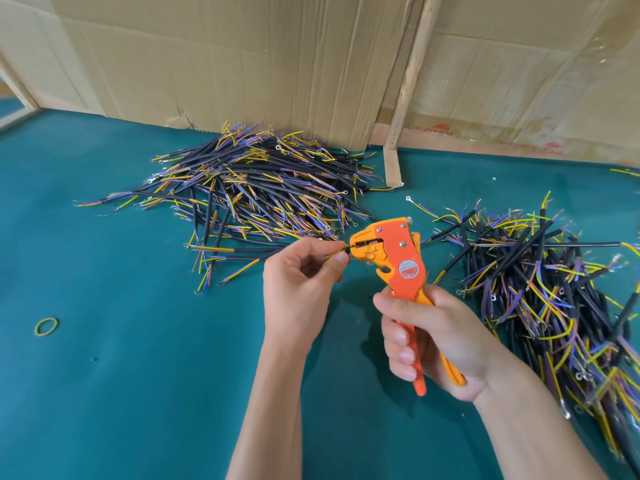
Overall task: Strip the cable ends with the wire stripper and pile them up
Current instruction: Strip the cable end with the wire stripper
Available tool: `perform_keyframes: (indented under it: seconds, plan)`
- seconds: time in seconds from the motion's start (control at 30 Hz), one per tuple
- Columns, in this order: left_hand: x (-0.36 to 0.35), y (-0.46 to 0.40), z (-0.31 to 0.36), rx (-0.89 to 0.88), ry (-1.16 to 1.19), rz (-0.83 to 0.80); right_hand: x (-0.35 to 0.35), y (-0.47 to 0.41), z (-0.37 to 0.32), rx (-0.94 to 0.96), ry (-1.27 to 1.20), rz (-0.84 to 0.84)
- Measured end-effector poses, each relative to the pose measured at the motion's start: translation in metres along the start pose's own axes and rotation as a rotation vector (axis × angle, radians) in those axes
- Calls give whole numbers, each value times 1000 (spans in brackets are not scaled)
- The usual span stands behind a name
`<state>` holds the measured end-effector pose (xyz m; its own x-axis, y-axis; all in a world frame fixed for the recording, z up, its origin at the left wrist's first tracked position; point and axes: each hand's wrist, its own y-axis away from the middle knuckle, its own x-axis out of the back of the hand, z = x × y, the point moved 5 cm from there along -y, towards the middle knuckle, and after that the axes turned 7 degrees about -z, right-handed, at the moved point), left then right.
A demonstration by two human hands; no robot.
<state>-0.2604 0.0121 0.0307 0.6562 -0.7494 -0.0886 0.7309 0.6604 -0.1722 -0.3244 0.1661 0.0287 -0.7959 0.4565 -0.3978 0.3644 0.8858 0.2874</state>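
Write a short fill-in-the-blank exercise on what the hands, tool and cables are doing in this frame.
1. The right hand grips the orange-and-yellow wire stripper by its ____.
2. The left hand pinches a thin ____ wire at the stripper's head.
3. A yellow-green rubber band lies on the ____ tabletop.

Missing: handles; yellow; teal

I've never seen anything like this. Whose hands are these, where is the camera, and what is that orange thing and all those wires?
No machine here: a person works with bare hands, and the single picture comes from a camera worn on the head, looking down. The right hand grips the handles of an orange wire stripper. The left hand pinches a short cable and holds its end at the tool's mouth. On the green table lie two heaps of black cables with coloured wire ends: the far pile and the right pile. A yellow rubber band lies at the left. Cardboard stands behind.
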Motion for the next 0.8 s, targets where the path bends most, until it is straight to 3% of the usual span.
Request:
perform_keyframes:
  seconds: [0.1, 0.47, 0.8]
  plan:
    - [0, 0, 0, -9, 25, 6, -2, -2, 0, 18, -9, 31]
    - [-4, 1, 4, -59, 18, 70, 1, 4, -5, 36, 2, -108]
    - [-5, 1, 4, -73, -93, 77, 2, 3, -3, 46, -14, -114]
